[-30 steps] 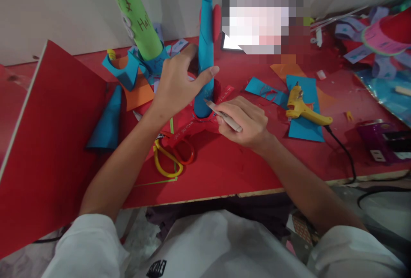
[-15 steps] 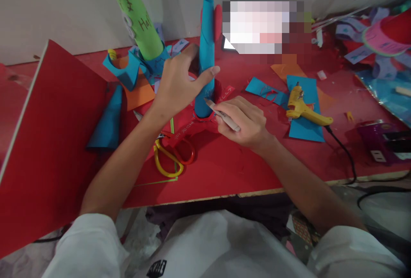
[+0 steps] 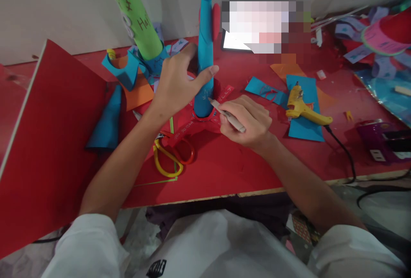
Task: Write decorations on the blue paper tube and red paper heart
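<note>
A blue paper tube (image 3: 205,53) stands upright on a red paper base (image 3: 183,134) that bears light lettering. My left hand (image 3: 180,76) is closed around the tube's left side, its thumb across the front and the other fingers hidden behind. In my right hand (image 3: 248,119) is a light-coloured pen (image 3: 231,118), pinched near its middle. Its tip is at the lower right of the tube, beside small pale marks drawn on the blue paper. Scissors (image 3: 168,164) with one yellow and one red handle lie below my left hand, blades partly covered.
A yellow glue gun (image 3: 303,109) rests on blue paper at the right, its cord running over the table edge. A green lettered tube (image 3: 138,21) stands at the back left. A red board (image 3: 54,141) rises at the left. A purple box (image 3: 382,141) sits far right.
My right hand and the pen have moved slightly to the right and down, uncovering pale marks on the tube. My left hand keeps its hold.
</note>
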Demonstrator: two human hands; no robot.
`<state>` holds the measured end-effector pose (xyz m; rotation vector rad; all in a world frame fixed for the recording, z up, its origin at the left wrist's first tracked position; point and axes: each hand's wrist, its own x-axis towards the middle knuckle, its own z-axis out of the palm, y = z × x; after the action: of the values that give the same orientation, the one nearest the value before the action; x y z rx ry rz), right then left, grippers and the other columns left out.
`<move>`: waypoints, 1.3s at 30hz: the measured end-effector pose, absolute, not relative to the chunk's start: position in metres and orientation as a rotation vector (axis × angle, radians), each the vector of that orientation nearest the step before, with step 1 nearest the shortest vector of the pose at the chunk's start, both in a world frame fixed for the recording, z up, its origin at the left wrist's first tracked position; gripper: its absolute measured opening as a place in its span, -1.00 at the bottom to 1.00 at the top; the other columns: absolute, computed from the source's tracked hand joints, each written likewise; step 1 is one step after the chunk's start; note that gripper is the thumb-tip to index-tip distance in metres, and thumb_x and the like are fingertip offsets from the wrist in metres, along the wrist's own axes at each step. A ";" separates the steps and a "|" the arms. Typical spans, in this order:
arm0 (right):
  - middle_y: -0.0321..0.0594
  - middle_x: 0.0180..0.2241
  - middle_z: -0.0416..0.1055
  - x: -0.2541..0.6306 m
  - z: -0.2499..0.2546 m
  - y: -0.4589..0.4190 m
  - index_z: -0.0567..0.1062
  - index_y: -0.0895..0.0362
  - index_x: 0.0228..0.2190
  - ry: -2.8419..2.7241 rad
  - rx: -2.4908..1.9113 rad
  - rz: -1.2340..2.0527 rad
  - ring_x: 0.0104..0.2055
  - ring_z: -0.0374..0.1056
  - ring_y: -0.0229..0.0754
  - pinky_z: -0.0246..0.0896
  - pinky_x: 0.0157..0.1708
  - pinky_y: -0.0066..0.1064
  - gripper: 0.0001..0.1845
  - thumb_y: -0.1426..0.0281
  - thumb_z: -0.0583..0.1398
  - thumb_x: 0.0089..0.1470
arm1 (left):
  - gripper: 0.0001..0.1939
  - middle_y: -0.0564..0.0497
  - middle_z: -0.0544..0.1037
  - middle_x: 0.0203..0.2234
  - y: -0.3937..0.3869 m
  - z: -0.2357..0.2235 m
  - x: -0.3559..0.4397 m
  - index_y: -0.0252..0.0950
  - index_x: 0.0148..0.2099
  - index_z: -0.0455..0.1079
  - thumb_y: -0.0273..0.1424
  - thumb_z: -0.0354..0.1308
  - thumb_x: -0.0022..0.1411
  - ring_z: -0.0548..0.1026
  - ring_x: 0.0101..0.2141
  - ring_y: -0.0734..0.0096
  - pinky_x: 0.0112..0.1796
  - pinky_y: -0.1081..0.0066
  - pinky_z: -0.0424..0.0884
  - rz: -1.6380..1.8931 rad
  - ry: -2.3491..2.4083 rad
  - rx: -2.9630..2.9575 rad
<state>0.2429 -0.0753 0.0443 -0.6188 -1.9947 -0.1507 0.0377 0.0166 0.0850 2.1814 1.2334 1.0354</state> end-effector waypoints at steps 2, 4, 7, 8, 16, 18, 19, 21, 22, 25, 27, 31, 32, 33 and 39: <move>-0.16 -0.18 0.41 0.244 0.045 -0.075 0.42 0.25 -0.01 -1.969 -0.631 -0.186 -0.27 0.34 -0.11 0.33 -0.24 -0.26 -0.88 0.60 0.15 0.47 | -0.29 -0.01 0.49 -0.37 0.017 0.085 0.037 -0.21 -0.22 0.31 0.39 0.21 0.23 0.36 -0.38 0.43 -0.25 0.26 0.22 1.039 1.238 2.187; -0.17 -0.20 0.41 0.245 0.045 -0.075 0.42 0.24 -0.03 -1.964 -0.663 -0.215 -0.29 0.34 -0.11 0.31 -0.27 -0.25 -0.91 0.58 0.15 0.47 | -0.32 0.00 0.51 -0.36 0.016 0.084 0.038 -0.20 -0.22 0.32 0.37 0.21 0.24 0.36 -0.39 0.40 -0.26 0.26 0.22 1.061 1.240 2.186; -0.17 -0.19 0.40 0.247 0.042 -0.073 0.40 0.22 -0.03 -1.970 -0.718 -0.234 -0.26 0.36 -0.10 0.31 -0.25 -0.24 -0.93 0.54 0.14 0.51 | -0.39 0.02 0.49 -0.39 0.014 0.085 0.040 -0.21 -0.22 0.33 0.27 0.20 0.28 0.33 -0.42 0.45 -0.28 0.28 0.23 1.101 1.234 2.190; -0.17 -0.18 0.40 0.247 0.042 -0.073 0.40 0.22 -0.02 -1.968 -0.727 -0.234 -0.25 0.37 -0.10 0.32 -0.24 -0.24 -0.93 0.54 0.13 0.52 | -0.44 0.03 0.49 -0.39 0.013 0.085 0.040 -0.22 -0.22 0.33 0.22 0.19 0.31 0.33 -0.42 0.46 -0.27 0.29 0.24 1.092 1.240 2.192; -0.17 -0.17 0.41 0.244 0.045 -0.075 0.41 0.24 -0.01 -1.979 -0.667 -0.192 -0.26 0.35 -0.11 0.32 -0.23 -0.27 -0.90 0.59 0.15 0.50 | -0.26 0.00 0.48 -0.36 0.011 0.090 0.039 -0.20 -0.21 0.31 0.44 0.12 0.24 0.33 -0.38 0.42 -0.21 0.27 0.24 0.993 1.284 2.185; -0.16 -0.18 0.41 0.244 0.044 -0.075 0.41 0.24 -0.02 -1.965 -0.675 -0.201 -0.26 0.35 -0.11 0.32 -0.23 -0.26 -0.92 0.58 0.15 0.50 | -0.24 0.00 0.48 -0.36 0.012 0.089 0.039 -0.20 -0.21 0.32 0.46 0.12 0.24 0.32 -0.38 0.42 -0.22 0.27 0.23 0.993 1.282 2.180; -0.16 -0.18 0.40 0.244 0.044 -0.074 0.42 0.24 -0.03 -1.959 -0.683 -0.201 -0.25 0.36 -0.10 0.32 -0.22 -0.26 -0.92 0.57 0.14 0.50 | -0.23 0.00 0.48 -0.37 0.012 0.089 0.039 -0.21 -0.21 0.32 0.46 0.13 0.22 0.32 -0.39 0.43 -0.22 0.27 0.24 1.000 1.279 2.176; -0.14 -0.18 0.40 0.244 0.042 -0.074 0.42 0.26 -0.04 -1.948 -0.698 -0.191 -0.24 0.36 -0.09 0.32 -0.20 -0.25 -0.93 0.57 0.14 0.50 | -0.23 0.01 0.47 -0.38 0.014 0.087 0.038 -0.20 -0.22 0.32 0.46 0.18 0.18 0.33 -0.40 0.43 -0.24 0.28 0.24 1.019 1.265 2.171; -0.14 -0.18 0.40 0.244 0.042 -0.074 0.43 0.26 -0.04 -1.945 -0.700 -0.181 -0.24 0.36 -0.09 0.32 -0.20 -0.25 -0.93 0.57 0.15 0.51 | -0.24 0.01 0.47 -0.39 0.015 0.086 0.038 -0.19 -0.23 0.33 0.45 0.20 0.17 0.33 -0.41 0.43 -0.25 0.28 0.23 1.031 1.258 2.172; -0.15 -0.18 0.41 0.244 0.042 -0.075 0.43 0.25 -0.03 -1.949 -0.686 -0.159 -0.25 0.35 -0.10 0.32 -0.21 -0.26 -0.93 0.58 0.15 0.50 | -0.31 0.00 0.48 -0.39 0.016 0.085 0.037 -0.18 -0.23 0.32 0.39 0.19 0.22 0.34 -0.41 0.39 -0.27 0.26 0.22 1.041 1.249 2.182; -0.16 -0.18 0.41 0.244 0.043 -0.076 0.42 0.24 -0.03 -1.953 -0.682 -0.166 -0.26 0.35 -0.11 0.32 -0.23 -0.27 -0.92 0.58 0.16 0.49 | -0.33 0.00 0.47 -0.39 0.016 0.086 0.037 -0.19 -0.23 0.31 0.36 0.17 0.26 0.35 -0.40 0.38 -0.26 0.25 0.23 1.031 1.250 2.186; -0.17 -0.19 0.40 0.244 0.045 -0.076 0.40 0.22 -0.04 -1.953 -0.723 -0.200 -0.25 0.36 -0.11 0.33 -0.21 -0.27 -0.93 0.56 0.14 0.50 | -0.35 -0.02 0.44 -0.40 0.014 0.087 0.038 -0.21 -0.22 0.30 0.33 0.17 0.24 0.38 -0.38 0.36 -0.22 0.24 0.25 1.021 1.275 2.184; -0.17 -0.19 0.40 0.244 0.045 -0.076 0.39 0.22 -0.04 -1.953 -0.733 -0.206 -0.25 0.36 -0.11 0.33 -0.21 -0.27 -0.93 0.56 0.13 0.51 | -0.37 -0.02 0.44 -0.39 0.014 0.087 0.038 -0.20 -0.21 0.31 0.31 0.16 0.27 0.39 -0.37 0.35 -0.22 0.25 0.26 1.016 1.285 2.181; -0.17 -0.19 0.40 0.244 0.045 -0.076 0.39 0.22 -0.04 -1.958 -0.738 -0.204 -0.25 0.36 -0.12 0.34 -0.20 -0.27 -0.93 0.56 0.13 0.51 | -0.39 -0.02 0.44 -0.39 0.014 0.086 0.038 -0.20 -0.21 0.31 0.29 0.15 0.29 0.40 -0.36 0.34 -0.22 0.25 0.26 1.012 1.291 2.179; -0.18 -0.20 0.39 0.244 0.044 -0.077 0.41 0.22 -0.03 -1.965 -0.707 -0.152 -0.26 0.34 -0.12 0.31 -0.21 -0.29 -0.92 0.56 0.13 0.51 | -0.30 0.00 0.44 -0.44 0.019 0.081 0.038 -0.21 -0.24 0.30 0.38 0.22 0.18 0.37 -0.42 0.38 -0.26 0.25 0.25 1.071 1.251 2.197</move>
<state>0.2438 -0.0766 0.0440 -0.7068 -1.9650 -0.1523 0.0383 0.0191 0.0814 2.1967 1.2511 1.0710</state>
